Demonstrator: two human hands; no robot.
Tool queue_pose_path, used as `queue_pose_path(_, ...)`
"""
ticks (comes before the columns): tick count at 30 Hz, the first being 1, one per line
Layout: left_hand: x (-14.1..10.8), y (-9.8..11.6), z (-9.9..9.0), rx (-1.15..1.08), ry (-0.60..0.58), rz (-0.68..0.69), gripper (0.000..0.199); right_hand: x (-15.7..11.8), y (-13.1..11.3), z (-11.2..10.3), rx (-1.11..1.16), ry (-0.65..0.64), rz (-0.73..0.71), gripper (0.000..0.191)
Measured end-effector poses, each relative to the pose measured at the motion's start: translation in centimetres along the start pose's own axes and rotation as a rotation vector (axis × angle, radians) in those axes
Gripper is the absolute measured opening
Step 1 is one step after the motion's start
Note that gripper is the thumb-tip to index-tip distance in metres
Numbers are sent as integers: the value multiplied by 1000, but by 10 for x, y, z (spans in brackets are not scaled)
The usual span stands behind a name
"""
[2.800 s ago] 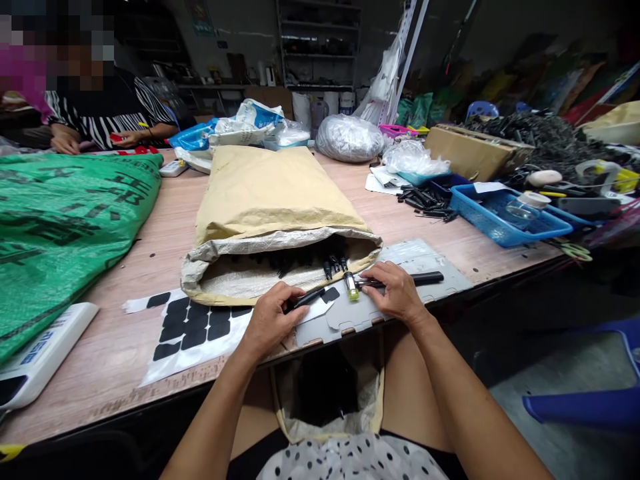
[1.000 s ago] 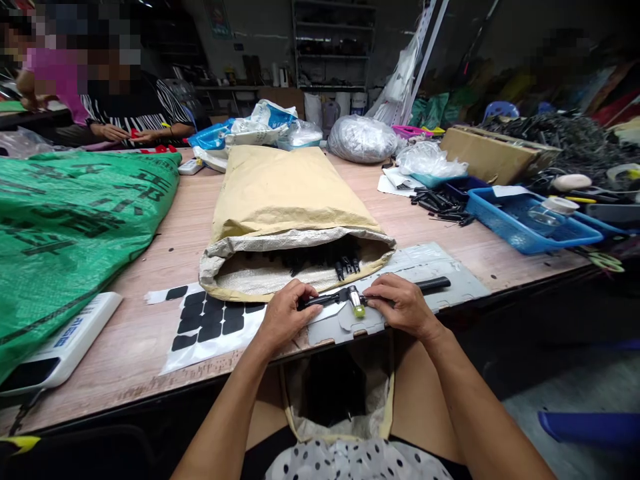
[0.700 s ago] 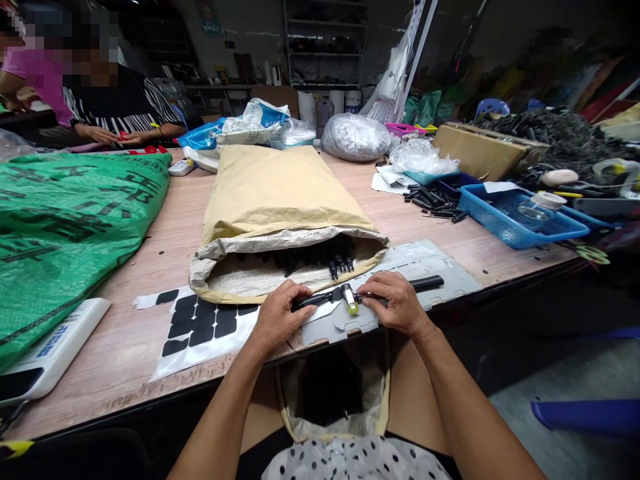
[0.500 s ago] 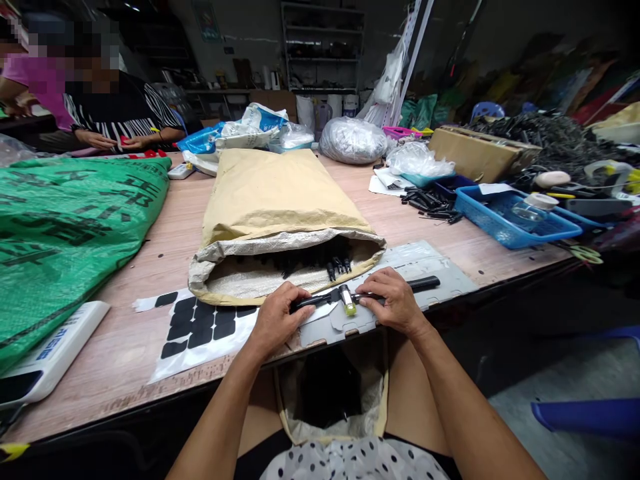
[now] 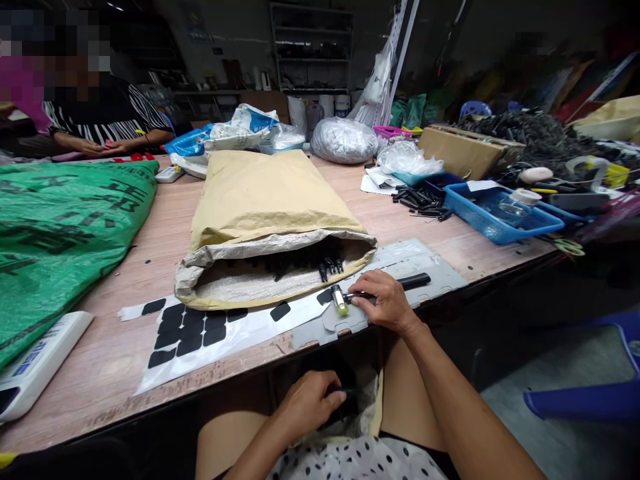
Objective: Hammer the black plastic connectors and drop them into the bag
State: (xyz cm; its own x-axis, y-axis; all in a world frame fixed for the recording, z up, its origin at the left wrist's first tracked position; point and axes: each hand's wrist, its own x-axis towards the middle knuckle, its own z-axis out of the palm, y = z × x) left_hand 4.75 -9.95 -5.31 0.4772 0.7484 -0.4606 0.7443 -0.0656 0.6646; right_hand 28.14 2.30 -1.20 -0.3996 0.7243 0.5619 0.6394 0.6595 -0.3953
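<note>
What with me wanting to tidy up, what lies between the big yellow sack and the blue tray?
Black parts lie near the tray; closer to the sack is bare tabletop. The head view shows this.

Workshop: hammer (image 5: 339,301), worktable (image 5: 170,217), heaped parts (image 5: 423,201)

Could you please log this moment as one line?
right hand: fingers around hammer | left hand: at lap bag, grip unclear | sack: on table, mouth open, black parts inside

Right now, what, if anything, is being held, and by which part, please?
The right hand holds a hammer by its handle, near the head; whether the left hand holds anything is unclear.
</note>
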Motion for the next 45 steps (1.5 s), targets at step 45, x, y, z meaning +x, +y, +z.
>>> queue_pose_path(45, 22, -13, -124, 1, 671, 331, 12, 5, -5, -3, -1, -21, -72, 15)
